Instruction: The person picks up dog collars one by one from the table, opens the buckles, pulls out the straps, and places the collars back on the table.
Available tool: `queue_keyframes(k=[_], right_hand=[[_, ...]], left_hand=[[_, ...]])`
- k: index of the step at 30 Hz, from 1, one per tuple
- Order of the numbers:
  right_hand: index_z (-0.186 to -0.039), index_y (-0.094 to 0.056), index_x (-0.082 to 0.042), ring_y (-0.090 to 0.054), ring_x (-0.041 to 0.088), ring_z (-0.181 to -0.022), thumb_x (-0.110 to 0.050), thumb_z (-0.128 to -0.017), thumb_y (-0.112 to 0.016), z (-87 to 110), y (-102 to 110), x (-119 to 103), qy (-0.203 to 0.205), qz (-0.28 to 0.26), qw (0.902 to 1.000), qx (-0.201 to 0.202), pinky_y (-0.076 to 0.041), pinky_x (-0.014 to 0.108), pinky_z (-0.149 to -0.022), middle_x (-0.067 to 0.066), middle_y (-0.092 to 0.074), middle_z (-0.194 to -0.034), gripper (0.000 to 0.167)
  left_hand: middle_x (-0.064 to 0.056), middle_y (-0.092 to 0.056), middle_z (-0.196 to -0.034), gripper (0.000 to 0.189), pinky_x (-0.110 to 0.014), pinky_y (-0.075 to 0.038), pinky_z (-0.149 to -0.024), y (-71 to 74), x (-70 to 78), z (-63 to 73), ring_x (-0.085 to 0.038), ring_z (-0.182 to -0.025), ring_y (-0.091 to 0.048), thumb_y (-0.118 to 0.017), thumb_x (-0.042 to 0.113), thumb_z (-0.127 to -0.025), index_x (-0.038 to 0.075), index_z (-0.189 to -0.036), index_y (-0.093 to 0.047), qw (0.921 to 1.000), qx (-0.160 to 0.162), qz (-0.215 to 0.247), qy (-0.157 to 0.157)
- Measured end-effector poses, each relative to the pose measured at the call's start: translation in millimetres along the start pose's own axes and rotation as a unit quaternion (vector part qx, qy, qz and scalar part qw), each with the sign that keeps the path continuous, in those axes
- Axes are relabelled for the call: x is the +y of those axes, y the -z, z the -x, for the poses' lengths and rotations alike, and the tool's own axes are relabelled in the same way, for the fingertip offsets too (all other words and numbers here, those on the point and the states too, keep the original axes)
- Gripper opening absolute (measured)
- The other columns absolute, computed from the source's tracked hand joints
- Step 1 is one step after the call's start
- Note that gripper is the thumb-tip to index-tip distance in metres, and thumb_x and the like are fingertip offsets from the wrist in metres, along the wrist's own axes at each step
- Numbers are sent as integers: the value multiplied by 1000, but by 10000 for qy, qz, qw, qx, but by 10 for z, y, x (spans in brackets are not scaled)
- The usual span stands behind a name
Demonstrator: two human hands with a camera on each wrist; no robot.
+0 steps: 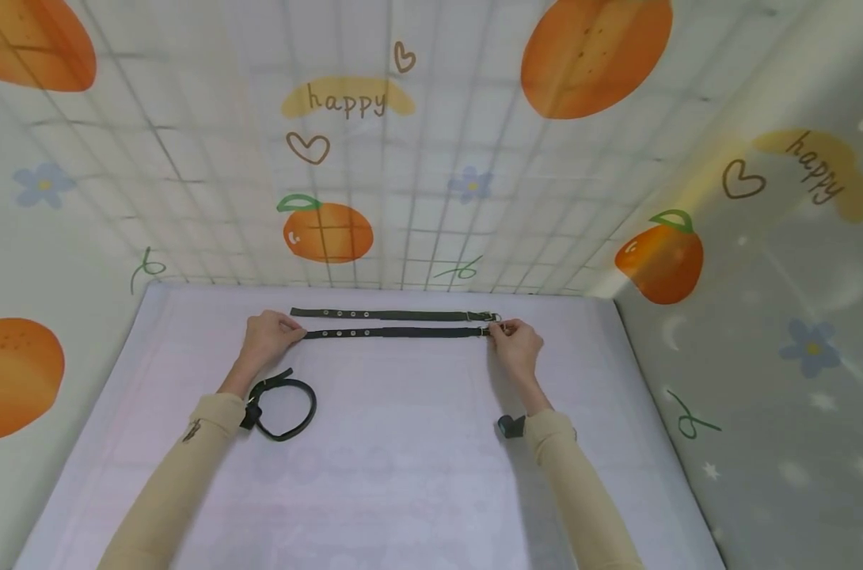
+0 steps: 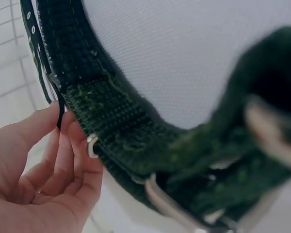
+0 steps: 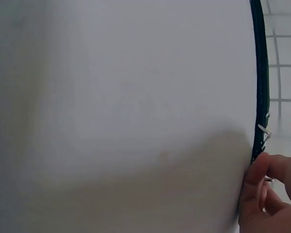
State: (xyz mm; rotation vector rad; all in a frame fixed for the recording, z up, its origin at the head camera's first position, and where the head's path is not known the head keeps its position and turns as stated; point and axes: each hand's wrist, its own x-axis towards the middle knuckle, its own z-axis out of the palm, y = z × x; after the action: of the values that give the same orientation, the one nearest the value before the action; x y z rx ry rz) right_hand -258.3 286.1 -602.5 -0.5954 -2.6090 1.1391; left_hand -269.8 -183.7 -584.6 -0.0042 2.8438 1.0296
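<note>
Head view: front strap [image 1: 396,332] runs straight across the middle of the frame, one end at the left hand [image 1: 270,339], the other at the right hand [image 1: 519,350]. Both pinch, thumb against fingers. Back strap [image 1: 396,315] just above it, near-parallel, on the white table [image 1: 403,491]. Right-hand ends lie close together; a sideways nudge there could, I judge, catch the back strap and pull it askew. Looped strap [image 1: 316,404] left of centre, just beside the left cuff [image 1: 218,413]; a low pull-back of that arm might snag and drag it.

Left wrist view: thumb and fingertips pinch a thin strap tip, left of frame. Looped strap looms in the foreground, nearer metal blurred. Little to hold; uneven tension could slip it free.

Right wrist view: fingers nip the metal-fitted end, lower right. Fingers hide whether strap or ring [image 3: 269,180] is gripped; a loose fitting could twist that end on release.
</note>
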Motion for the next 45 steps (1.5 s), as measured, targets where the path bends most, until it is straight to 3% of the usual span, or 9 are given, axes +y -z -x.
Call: queue_keyframes(k=[4, 7, 12, 16, 19, 22, 27, 38, 45], right_hand=[[-112, -74, 5, -58, 9, -56, -22, -102, -77, 26, 8, -47, 217, 24, 9998, 26, -42, 18, -57, 19, -78, -84, 29], [-117, -67, 8, -65, 19, -63, -21, -102, -76, 35, -2, -69, 251, 66, 9997, -2, -44, 22, -60, 19, -75, -85, 33], [-123, -64, 9, -64, 42, -96, -21, -102, -75, 50, -48, -76, 171, 32, 9998, 38, -49, 44, -89, 26, -70, -91, 38], [-125, -62, 8, -56, 43, -108, -22, -103, -73, 77, -87, -82, 151, -163, 9997, 42, -43, 54, -103, 28, -64, -100, 38], [-123, -63, 6, -60, 41, -103, -21, -104, -71, 119, -106, -121, 246, -310, 9992, 62, -46, 46, -96, 26, -67, -103, 34], [-121, -65, 4, -67, 37, -97, -20, -105, -70, 194, -120, -207, 435, -468, 9980, 6, -48, 31, -82, 24, -72, -106, 30], [-122, -66, -1, -76, 34, -100, -25, -108, -67, 400, -174, -464, 716, -783, 9934, -429, -48, 17, -71, 21, -76, -113, 28], [-115, -71, -9, -78, 25, -95, -26, -106, -71, 1020, -420, -1049, 1596, -1222, 9727, -1161, -65, 34, -83, 10, -80, -103, 20], [-115, -71, -9, -77, 24, -95, -23, -104, -74, 1379, -644, -1234, 2049, -1023, 9587, -1684, -66, 39, -84, 9, -77, -100, 18]], left_hand=[[-18, -82, -107, 33, -41, -54, -85, 23, -4, 20, -37, -107, -70, -74, 29, -102, -2, -112, -79, 9999, -6, -107, 72], [-24, -78, -113, 38, -48, -56, -90, 41, -7, 52, -41, -110, -67, -72, 31, -103, -5, -116, -73, 9997, -51, -135, 212], [-30, -74, -118, 42, -52, -56, -92, 52, -19, 100, -40, -104, -67, -68, 32, -106, -6, -121, -65, 9994, -60, -193, 279], [-28, -75, -115, 42, -48, -57, -85, 62, -30, 159, -35, -94, -66, -63, 32, -108, -6, -125, -62, 9995, -4, -175, 252], [-28, -75, -116, 42, -48, -58, -84, 78, -26, 221, -36, -96, -69, -61, 31, -109, -6, -129, -61, 9998, 71, -76, 139], [-30, -72, -124, 42, -54, -57, -93, 110, -2, 302, -43, -111, -69, -61, 31, -109, -4, -132, -61, 9998, 213, 61, 31], [-32, -66, -135, 40, -61, -55, -103, 193, 28, 471, -49, -125, -64, -60, 29, -110, -3, -135, -63, 9984, 432, 357, 29], [-28, -69, -134, 37, -59, -60, -98, 250, 50, 925, -48, -121, -70, -61, 27, -111, 0, -135, -65, 9927, 893, 803, -110], [-29, -69, -132, 34, -60, -58, -96, 158, 32, 1265, -49, -120, -67, -62, 25, -110, 0, -134, -65, 9936, 1041, 418, 125]])
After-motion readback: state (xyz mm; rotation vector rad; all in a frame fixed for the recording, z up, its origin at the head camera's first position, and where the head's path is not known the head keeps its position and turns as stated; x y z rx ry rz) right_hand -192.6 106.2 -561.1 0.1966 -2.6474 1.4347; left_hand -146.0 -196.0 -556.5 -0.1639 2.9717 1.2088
